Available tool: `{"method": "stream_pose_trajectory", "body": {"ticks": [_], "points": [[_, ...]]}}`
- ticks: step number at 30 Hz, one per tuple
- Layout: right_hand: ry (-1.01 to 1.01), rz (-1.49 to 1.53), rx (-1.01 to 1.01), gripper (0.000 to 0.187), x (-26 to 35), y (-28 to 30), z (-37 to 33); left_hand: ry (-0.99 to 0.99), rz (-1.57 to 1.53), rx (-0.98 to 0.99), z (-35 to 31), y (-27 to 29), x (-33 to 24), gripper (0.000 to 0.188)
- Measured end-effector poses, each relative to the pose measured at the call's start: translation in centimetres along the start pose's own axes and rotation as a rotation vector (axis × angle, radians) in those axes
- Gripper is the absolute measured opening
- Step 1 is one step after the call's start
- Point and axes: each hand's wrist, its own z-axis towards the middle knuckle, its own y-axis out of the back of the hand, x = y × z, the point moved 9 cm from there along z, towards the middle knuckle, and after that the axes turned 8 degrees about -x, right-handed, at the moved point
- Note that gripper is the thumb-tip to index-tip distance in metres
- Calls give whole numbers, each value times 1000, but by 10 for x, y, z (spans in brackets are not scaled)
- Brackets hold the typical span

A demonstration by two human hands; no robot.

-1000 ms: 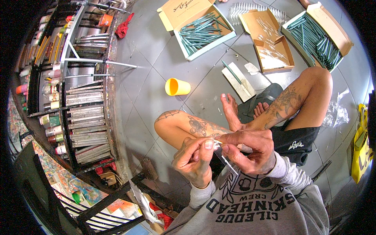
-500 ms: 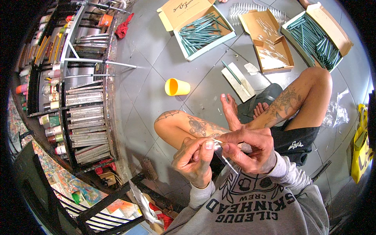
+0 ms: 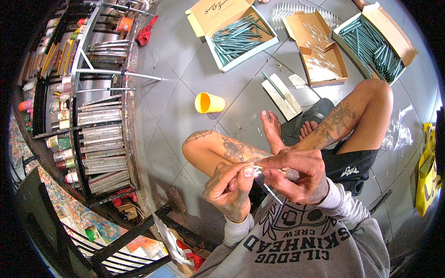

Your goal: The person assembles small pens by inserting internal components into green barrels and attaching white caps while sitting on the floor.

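My left hand (image 3: pixel 232 190) and right hand (image 3: pixel 299 173) nearly meet in front of me, both pinched closed on a thin pale piece (image 3: pixel 256 167); my fingers hide much of it. A clear strip (image 3: pixel 272 193) hangs just below, toward five o'clock. From my hands, on the floor (image 3: pixel 162 106), sit a yellow cup (image 3: pixel 211 103) at eleven o'clock, a box (image 3: pixel 222 21) of green sticks (image 3: pixel 236 42) at twelve, a brown carton (image 3: pixel 298 31) at one.

Held by the fingers (image 3: pixel 244 186), a clear strip (image 3: pixel 274 194) looks like thin, glossy plastic. At twelve o'clock the box (image 3: pixel 250 53) is matt cardboard, its green sticks (image 3: pixel 237 41) smooth with a sheen; at eleven, rumpled red cloth (image 3: pixel 145 33); at ten, smooth metal tubing (image 3: pixel 106 72); at three, a shiny plastic bag (image 3: pixel 425 176); at five, a matt cloth sweatshirt (image 3: pixel 306 264).
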Motion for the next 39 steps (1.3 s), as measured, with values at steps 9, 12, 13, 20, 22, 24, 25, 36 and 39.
{"method": "stream_pose_trajectory", "body": {"ticks": [9,12,13,20,22,24,25,36,39], "points": [[104,-55,18,19,7,1,3,100,-132,-3,-3,-4,3,16],[100,-50,-2,18,11,3,5,88,-144,12,-4,-1,7,17],[102,-47,-12,17,12,4,5,88,-143,9,-4,-1,6,17],[89,-27,-65,15,12,5,1,73,-118,-41,-3,-1,3,15],[90,-27,-72,16,11,3,1,67,-94,-34,-3,0,3,15],[91,-26,-73,16,10,3,1,58,-97,-19,-2,-1,1,15],[89,-28,-72,16,11,2,1,73,-58,-16,-3,1,3,17],[77,-42,-42,17,11,1,1,78,-92,-41,-4,2,5,15],[72,-39,-50,16,10,1,1,78,-94,-46,-4,3,6,16]]}}
